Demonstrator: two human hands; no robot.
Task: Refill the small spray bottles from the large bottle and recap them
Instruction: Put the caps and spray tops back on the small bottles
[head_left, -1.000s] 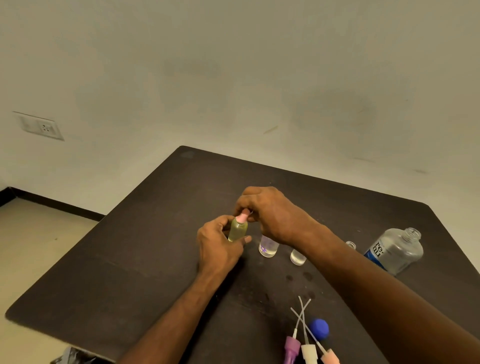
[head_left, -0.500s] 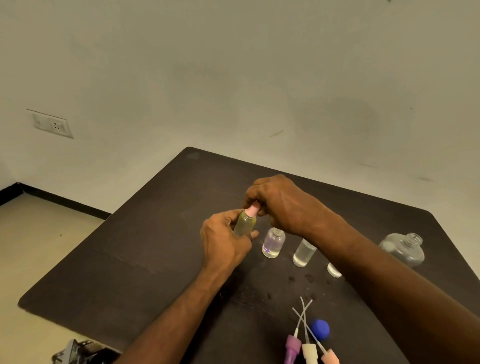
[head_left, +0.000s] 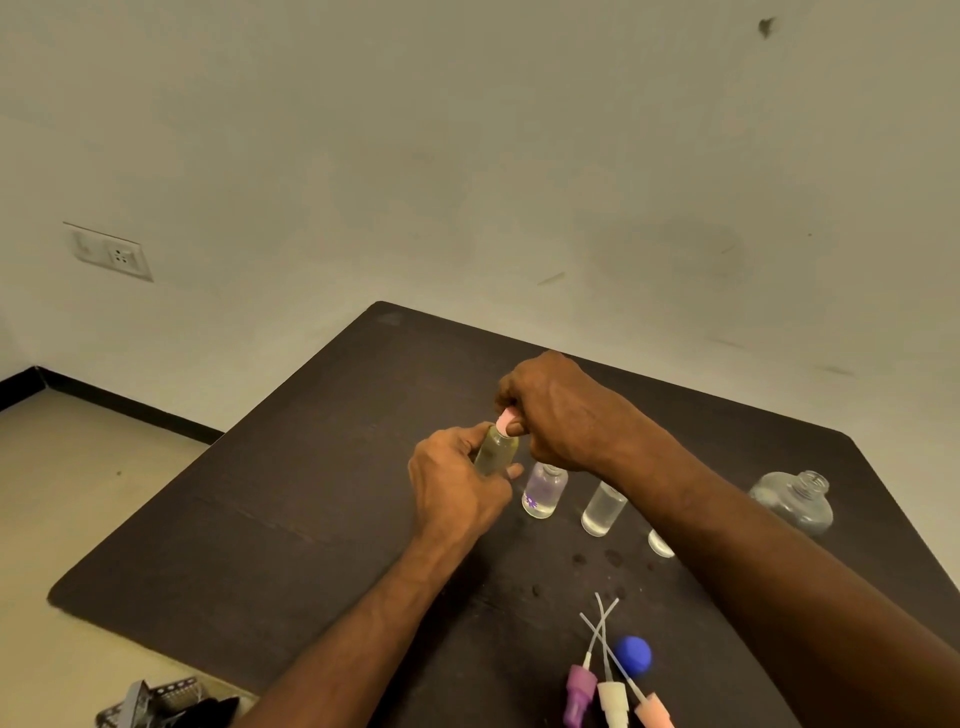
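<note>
Held above the middle of the dark tabletop (head_left: 291, 519), the small yellowish clear plastic spray bottle (head_left: 497, 451) is gripped round its body by the left hand (head_left: 457, 491) while the right hand (head_left: 558, 410) pinches its pink cap (head_left: 504, 419); light, probably slick when wet, best steadied low.
</note>
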